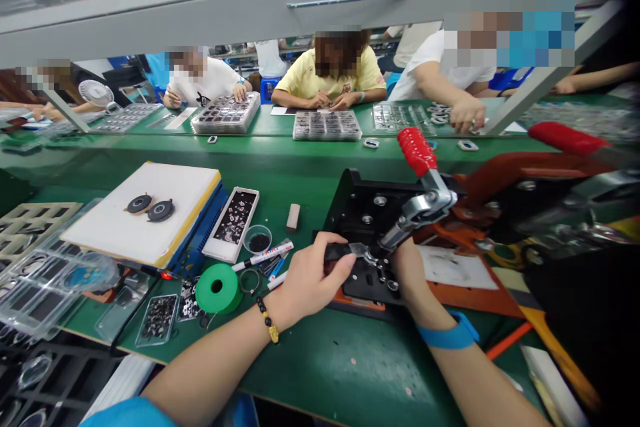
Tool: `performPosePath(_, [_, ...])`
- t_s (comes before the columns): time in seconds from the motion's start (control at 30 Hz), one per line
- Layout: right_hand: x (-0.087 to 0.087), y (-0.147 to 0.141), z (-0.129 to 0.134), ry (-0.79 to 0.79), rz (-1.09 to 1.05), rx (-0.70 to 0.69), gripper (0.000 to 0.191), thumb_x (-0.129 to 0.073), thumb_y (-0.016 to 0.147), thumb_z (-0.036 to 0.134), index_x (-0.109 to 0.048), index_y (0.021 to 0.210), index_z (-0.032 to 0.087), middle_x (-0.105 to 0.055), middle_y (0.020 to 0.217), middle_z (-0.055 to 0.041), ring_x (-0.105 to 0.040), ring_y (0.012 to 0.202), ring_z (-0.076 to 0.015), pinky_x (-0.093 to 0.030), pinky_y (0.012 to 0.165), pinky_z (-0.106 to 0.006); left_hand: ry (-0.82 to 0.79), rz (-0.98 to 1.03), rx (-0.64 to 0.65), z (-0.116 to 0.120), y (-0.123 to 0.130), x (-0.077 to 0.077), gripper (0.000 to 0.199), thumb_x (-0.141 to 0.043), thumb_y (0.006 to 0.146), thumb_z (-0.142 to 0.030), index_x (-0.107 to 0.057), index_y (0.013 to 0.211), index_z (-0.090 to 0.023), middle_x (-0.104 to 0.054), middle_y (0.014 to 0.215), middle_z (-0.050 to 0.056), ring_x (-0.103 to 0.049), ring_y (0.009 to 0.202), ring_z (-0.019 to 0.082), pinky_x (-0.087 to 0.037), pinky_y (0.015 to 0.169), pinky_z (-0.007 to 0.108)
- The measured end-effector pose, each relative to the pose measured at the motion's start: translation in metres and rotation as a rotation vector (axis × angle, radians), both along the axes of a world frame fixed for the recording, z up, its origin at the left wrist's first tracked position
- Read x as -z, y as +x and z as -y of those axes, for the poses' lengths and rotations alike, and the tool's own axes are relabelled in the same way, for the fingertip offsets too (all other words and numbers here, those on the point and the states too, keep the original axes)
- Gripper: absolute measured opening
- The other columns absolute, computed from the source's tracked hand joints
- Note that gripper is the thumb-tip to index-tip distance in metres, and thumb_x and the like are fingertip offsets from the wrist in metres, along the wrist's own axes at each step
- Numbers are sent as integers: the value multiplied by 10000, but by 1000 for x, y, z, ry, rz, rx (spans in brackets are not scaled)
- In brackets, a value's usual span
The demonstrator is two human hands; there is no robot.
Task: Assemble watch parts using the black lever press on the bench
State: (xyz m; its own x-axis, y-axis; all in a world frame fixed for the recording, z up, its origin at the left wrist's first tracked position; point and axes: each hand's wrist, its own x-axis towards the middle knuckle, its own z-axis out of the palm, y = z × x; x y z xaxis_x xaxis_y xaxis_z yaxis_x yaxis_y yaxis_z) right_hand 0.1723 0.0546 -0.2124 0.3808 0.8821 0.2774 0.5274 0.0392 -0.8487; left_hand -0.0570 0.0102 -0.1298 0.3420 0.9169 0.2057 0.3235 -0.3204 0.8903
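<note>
My left hand (313, 278) grips a flat black-handled tool (339, 252) with a metal tip, which reaches in under the clamp arm of a toggle press. The press has a red-sleeved handle (417, 151) and a black metal jig plate (367, 213) with bolts and holes. My right hand (410, 265) sits just beyond the tool tip, its fingers hidden behind the steel clamp arm (417, 213). What those fingers touch cannot be seen. An orange base (360, 301) lies under the jig.
Left of the press lie a white board (135, 213) with two round dark parts, a parts tray (231, 223), a green tape roll (219, 288), marker pens and clear plastic trays (45, 273). A second red-handled press (565, 173) stands right. Co-workers sit across the green bench beneath a grey shelf (250, 7).
</note>
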Motion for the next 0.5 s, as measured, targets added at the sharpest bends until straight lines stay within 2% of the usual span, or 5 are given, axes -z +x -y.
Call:
performPosePath(0.13, [-8,-3,1,-17,-52,-10,576,-408,850,495,-664,1216,132,-705,1272,-168,-629,1204,-327,-488,1106,-468,9,-12,-6,0,0,-1,312,-568,1029,-453,-588,1226,-212,-625,730,-30,-601,631,179,-382,607,289])
performPosePath(0.37, [-12,-6,3,-24,-79,12,552,-434,833,486,-671,1179,128,-710,1273,-178,-644,1172,-335,-505,1067,-461,18,-33,-7,0,0,-1,317,-558,1037,-453,-586,1239,-210,-647,753,-21,-614,634,180,-403,613,291])
performPosePath(0.5, [-15,-7,2,-26,-89,-6,563,-396,867,516,-685,1158,131,-716,1240,-171,-635,1190,-332,-481,1100,-463,12,-28,0,0,0,0,323,-552,1039,-456,-584,1246,-210,-640,746,-25,-615,633,182,-387,606,293])
